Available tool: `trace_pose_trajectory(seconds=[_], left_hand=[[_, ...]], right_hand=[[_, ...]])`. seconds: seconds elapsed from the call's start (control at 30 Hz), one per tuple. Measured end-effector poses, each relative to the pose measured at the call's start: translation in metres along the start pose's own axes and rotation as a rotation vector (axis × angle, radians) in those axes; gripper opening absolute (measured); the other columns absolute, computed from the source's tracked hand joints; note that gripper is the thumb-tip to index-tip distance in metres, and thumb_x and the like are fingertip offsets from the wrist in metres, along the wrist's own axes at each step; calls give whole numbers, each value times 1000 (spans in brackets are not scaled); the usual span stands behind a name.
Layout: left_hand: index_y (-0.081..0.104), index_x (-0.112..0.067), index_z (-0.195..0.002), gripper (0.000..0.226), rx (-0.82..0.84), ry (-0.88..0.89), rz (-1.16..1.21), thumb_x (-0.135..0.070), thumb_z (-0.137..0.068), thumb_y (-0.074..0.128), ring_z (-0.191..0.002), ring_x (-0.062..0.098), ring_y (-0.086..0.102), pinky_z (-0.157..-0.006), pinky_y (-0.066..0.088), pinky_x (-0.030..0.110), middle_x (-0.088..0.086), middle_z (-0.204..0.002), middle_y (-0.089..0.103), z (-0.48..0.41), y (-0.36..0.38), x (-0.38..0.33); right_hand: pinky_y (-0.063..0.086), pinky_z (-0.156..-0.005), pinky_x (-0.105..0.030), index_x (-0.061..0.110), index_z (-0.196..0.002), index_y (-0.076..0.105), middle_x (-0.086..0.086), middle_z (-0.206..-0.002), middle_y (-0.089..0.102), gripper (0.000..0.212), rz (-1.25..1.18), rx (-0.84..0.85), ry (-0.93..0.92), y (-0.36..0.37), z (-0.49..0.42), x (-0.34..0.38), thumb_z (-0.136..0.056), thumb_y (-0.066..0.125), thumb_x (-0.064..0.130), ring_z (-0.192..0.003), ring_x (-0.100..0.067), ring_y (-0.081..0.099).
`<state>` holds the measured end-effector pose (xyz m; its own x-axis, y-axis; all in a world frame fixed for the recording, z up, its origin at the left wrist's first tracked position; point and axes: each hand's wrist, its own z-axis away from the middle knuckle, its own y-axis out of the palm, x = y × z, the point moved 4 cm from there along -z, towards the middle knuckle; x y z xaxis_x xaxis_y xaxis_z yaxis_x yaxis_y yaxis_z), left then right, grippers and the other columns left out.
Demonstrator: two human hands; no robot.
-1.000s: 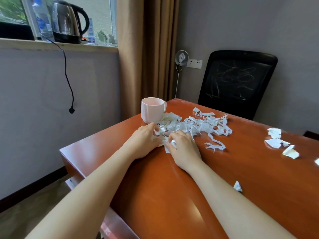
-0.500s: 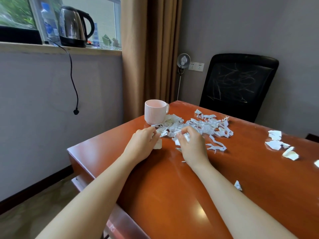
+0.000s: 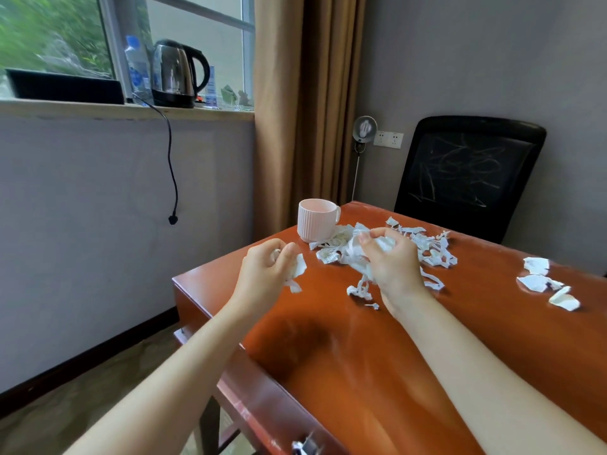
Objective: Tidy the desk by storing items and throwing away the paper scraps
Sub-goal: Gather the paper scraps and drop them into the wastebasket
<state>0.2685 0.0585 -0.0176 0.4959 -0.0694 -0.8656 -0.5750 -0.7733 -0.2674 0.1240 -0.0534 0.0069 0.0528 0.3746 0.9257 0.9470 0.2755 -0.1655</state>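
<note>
Vs 0.5 s ago both hands are up off the desk (image 3: pixel 328 362), no longer low on the pile. L hand (image 3: pixel 266 270), centre frame, fingers curled round a few white bits. R hand (image 3: pixel 391 264) just right of it, clamped on a bigger bunch w/ strips dangling toward desk. Paper scraps (image 3: pixel 430 249): white, torn, thin curly strips, heaped behind R hand, touching pink ribbed mug (image 3: pixel 315 221); some larger pcs well apart at right edge. Black chair (image 3: pixel 469 172) upper right, kettle (image 3: pixel 174 73) upper left

Bare left forearm (image 3: pixel 184 356), bare right forearm (image 3: pixel 476 366), bare left grip (image 3: pixel 266 269), bare right grip (image 3: pixel 392 262)
</note>
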Motion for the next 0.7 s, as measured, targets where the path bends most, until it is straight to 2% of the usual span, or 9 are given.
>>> trace_pose_trajectory(seconds=[0.1, 0.2, 0.23, 0.33, 0.4, 0.47, 0.53, 0.6, 0.7], left_hand=[[51, -19, -61, 34, -27, 13, -19, -21, -95, 50, -51, 10, 48, -47, 34, 20, -7, -54, 46, 5, -26, -5], [51, -14, -61, 35, -49, -9, 14, -21, -96, 49, -50, 20, 63, -48, 33, 23, -2, -55, 48, 8, -55, -9], [50, -12, -62, 35, -56, -18, 32, -20, -96, 48, -47, 18, 63, -49, 32, 24, 0, -55, 48, 10, -63, -11], [50, -12, -61, 36, -95, -31, 30, -19, -96, 49, -35, 4, 45, -50, 34, 24, -5, -50, 43, 15, -87, -12], [50, -14, -60, 36, -114, -34, 26, -20, -96, 49, -36, 3, 40, -49, 34, 24, 0, -56, 42, 18, -102, -10], [50, -14, -60, 36, -146, -38, 22, -22, -95, 49, -40, 3, 39, -48, 35, 23, 4, -61, 43, 21, -119, -8], [51, -14, -61, 36, -176, -23, -17, -23, -95, 50, -45, 4, 39, -49, 36, 24, 3, -62, 45, 26, -138, -6], [52, -11, -62, 35, -194, -6, -67, -24, -95, 50, -49, 7, 38, -53, 35, 26, 2, -60, 45, 32, -160, -2], [53, -3, -68, 35, -206, -21, -135, -25, -94, 51, -49, 11, 38, -53, 35, 26, 4, -59, 43, 45, -193, 10]], right_hand=[[52, -65, -20, 24, -84, 56, 13, -82, 54, 8, -132, 21, 59, 8, 5, 15, -92, 57, 24, -80, -9, 58], [57, -73, -29, 26, -81, 56, 10, -85, 58, 12, -221, 69, 68, 21, 11, 34, -91, 59, 21, -87, -13, 62], [57, -71, -28, 25, -83, 57, 9, -86, 60, 10, -232, 95, 63, 26, 13, 40, -91, 60, 20, -87, -13, 62], [50, -58, -21, 20, -85, 61, 1, -86, 63, 6, -259, 158, 66, 44, 22, 56, -91, 60, 20, -82, -12, 63], [47, -54, -22, 16, -86, 62, -5, -87, 64, 7, -278, 196, 68, 57, 29, 68, -91, 60, 21, -81, -17, 65], [47, -50, -19, 15, -88, 61, -4, -86, 63, 7, -307, 247, 78, 71, 39, 78, -91, 60, 22, -76, -14, 65], [45, -44, -14, 14, -89, 59, 2, -80, 59, 6, -340, 324, 102, 89, 53, 85, -92, 59, 19, -63, -10, 63], [43, -39, -12, 13, -82, 57, 2, -73, 55, 10, -375, 423, 121, 109, 68, 90, -92, 58, 15, -50, -8, 61], [42, -39, -13, 10, -81, 56, -5, -73, 57, 11, -387, 547, 164, 145, 92, 89, -92, 58, 13, -54, -8, 58]])
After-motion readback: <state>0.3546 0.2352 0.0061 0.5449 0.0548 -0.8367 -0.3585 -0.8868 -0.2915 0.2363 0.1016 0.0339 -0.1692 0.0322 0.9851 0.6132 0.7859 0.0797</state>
